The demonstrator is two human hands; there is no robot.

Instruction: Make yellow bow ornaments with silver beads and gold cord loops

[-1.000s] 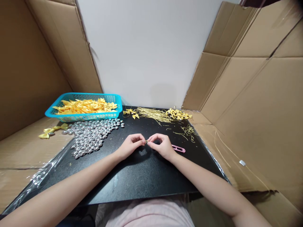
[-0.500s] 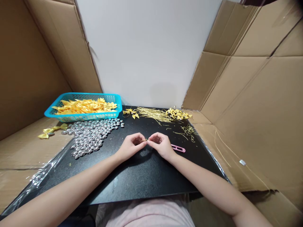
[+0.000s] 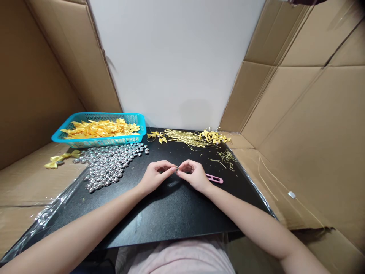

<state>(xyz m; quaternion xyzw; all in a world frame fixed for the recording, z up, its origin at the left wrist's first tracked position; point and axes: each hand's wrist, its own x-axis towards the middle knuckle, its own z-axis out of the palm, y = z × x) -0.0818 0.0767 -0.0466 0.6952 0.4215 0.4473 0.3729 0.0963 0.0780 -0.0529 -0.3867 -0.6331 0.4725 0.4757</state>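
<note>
Over the middle of the black tabletop, my left hand (image 3: 158, 175) and my right hand (image 3: 194, 175) meet fingertip to fingertip. Both are closed in a pinch on a short piece of thin gold cord (image 3: 177, 169), mostly hidden by the fingers. Beside my right hand lies a pink tool (image 3: 215, 179), partly covered by that hand; its kind is unclear. A spread of shiny silver beads (image 3: 107, 165) lies left of my left hand. Beyond the hands is a bundle of straight gold cords (image 3: 185, 137).
A blue basket (image 3: 54, 137) of yellow ribbon bows (image 3: 99, 128) stands back left. Loose bows (image 3: 58, 160) lie on cardboard before it. Bows with cords (image 3: 213, 136) and cord scraps (image 3: 227, 156) lie at right. Cardboard walls (image 3: 308, 106) flank the black table (image 3: 159, 224).
My fingertips have drawn slightly closer together, and less of the gold cord shows between them. The view has shifted a little; the other things lie as before.
</note>
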